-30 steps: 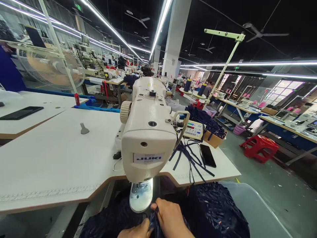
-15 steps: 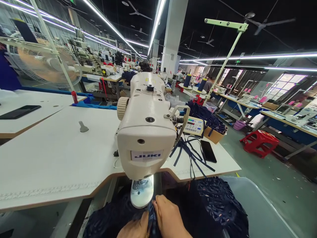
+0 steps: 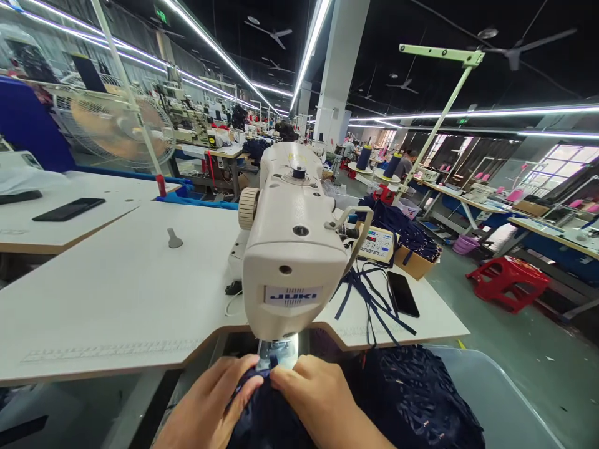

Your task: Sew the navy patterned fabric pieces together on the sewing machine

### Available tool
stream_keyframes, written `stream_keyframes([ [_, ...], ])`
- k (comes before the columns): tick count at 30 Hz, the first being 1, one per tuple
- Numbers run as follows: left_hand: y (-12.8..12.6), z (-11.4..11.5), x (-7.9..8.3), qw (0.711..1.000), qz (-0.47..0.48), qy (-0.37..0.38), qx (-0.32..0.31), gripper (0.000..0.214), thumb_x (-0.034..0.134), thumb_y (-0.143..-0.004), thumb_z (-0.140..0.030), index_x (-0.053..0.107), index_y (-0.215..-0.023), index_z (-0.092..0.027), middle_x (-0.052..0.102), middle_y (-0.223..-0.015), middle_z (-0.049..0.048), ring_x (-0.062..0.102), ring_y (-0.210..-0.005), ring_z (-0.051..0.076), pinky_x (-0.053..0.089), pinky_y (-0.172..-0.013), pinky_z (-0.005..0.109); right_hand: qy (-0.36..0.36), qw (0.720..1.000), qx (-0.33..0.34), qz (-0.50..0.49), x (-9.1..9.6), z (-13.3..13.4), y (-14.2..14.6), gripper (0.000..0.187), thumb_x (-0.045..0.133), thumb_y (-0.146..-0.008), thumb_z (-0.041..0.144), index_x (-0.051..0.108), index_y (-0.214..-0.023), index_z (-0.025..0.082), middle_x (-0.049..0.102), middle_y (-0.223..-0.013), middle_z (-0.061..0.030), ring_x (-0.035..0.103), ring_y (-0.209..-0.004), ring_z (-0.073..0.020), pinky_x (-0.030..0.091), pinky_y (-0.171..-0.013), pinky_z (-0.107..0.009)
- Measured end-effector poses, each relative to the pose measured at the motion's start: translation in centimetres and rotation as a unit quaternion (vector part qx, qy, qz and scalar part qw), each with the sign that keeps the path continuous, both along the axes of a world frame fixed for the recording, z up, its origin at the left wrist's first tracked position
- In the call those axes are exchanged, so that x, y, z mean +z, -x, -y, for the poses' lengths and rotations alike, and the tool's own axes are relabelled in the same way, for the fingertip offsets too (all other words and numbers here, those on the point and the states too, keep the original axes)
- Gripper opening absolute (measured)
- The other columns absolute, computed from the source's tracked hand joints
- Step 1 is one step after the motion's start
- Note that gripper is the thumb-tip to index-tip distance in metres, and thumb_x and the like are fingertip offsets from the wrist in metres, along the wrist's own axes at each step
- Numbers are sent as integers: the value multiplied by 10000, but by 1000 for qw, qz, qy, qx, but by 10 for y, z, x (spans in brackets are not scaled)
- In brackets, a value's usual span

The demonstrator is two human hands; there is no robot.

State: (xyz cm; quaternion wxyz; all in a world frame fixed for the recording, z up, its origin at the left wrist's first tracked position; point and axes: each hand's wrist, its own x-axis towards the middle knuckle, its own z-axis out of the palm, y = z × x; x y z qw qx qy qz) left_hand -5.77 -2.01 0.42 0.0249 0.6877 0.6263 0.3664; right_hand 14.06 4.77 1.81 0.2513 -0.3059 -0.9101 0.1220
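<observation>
A cream sewing machine (image 3: pixel 292 249) stands on a white table (image 3: pixel 116 293), its head facing me. Dark navy lace fabric (image 3: pixel 412 399) lies bunched below the machine's head and over my lap. My left hand (image 3: pixel 210 405) and my right hand (image 3: pixel 322 402) both pinch the navy fabric right under the needle area, fingertips nearly touching each other. The needle and presser foot are mostly hidden behind the fabric and fingers.
Navy strips (image 3: pixel 369 299) and a black phone (image 3: pixel 402 293) lie on the table right of the machine, near a control panel (image 3: pixel 377 243). Another phone (image 3: pixel 70 209) rests on the left table. A fan (image 3: pixel 116 128), a red stool (image 3: pixel 510 280) and other workstations surround me.
Both hands have come up and forward with the fabric, closer under the machine's head, now covering most of the lit plate. The view shifted slightly right.
</observation>
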Motion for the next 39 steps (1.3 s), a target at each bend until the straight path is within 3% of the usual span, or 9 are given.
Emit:
stream_keyframes([
  [3,-1,-4,-4,970,-183,-156,-48,320,410,-928,-253,576,-1189,-335,672,-1173,-46,583,-1119,115,315,-1046,239,56,996,-33,-69,-12,-2,5,307,388,-996,341,676,-1046,248,686,-802,-30,644,-710,-148,450,-645,-208],
  [5,-5,-5,-4,953,-237,-158,-99,408,351,-916,-145,548,-1235,-306,672,-1192,-59,552,-1157,79,220,-1087,235,123,981,-22,-146,-19,-3,4,293,408,-987,320,665,-1102,236,708,-901,-43,664,-809,-159,477,-743,-219],
  [7,-8,-5,-2,950,-250,-146,-116,438,347,-896,-118,517,-1269,-274,670,-1202,-53,548,-1161,72,225,-1060,234,192,959,-24,-207,-25,-5,3,263,460,-961,312,673,-1092,230,706,-917,-38,657,-845,-164,478,-779,-229],
  [11,-12,-7,2,952,-257,-135,-98,418,359,-895,-163,514,-1263,-289,666,-1209,-64,558,-1150,90,254,-992,268,312,914,-70,-249,-31,-13,3,231,521,-907,328,655,-1036,191,516,-603,44,493,-556,-116,379,-541,-215],
  [14,-14,-9,0,953,-260,-133,-83,432,352,-883,-142,522,-1252,-291,674,-1195,-59,575,-1129,101,229,-1010,287,347,899,-65,-260,-28,-21,6,176,503,-901,302,576,-1003,178,376,-558,88,357,-510,-95,286,-515,-217],
  [21,-19,-15,-7,960,-241,-140,-34,477,405,-825,-108,516,-1255,-281,682,-1182,-42,599,-1097,140,192,-1026,326,299,920,-81,-238,-15,-40,15,17,463,-865,209,451,-874,200,396,-556,101,406,-545,-112,305,-568,-232],
  [25,-26,-15,-5,955,-262,-136,-8,489,423,-798,-85,563,-1219,-293,682,-1184,-55,603,-1068,159,227,-967,359,267,935,-112,-203,-10,-45,18,62,459,-810,148,441,-811,207,459,-586,89,450,-560,-112,282,-562,-232],
  [30,-37,-10,-5,974,-209,-74,45,410,436,-864,-127,597,-1186,-323,671,-1196,-96,578,-1112,150,262,-954,372,246,946,-126,-170,-7,-46,19,94,430,-811,133,492,-826,202,453,-585,78,454,-571,-126,288,-582,-245],
  [39,-42,-10,4,961,-250,-104,52,396,307,-944,-208,656,-1124,-261,700,-1140,-77,592,-1062,152,315,-885,378,241,949,-118,-163,-9,-50,20,86,426,-841,183,503,-803,194,485,-616,48,487,-606,-147,304,-594,-257],
])
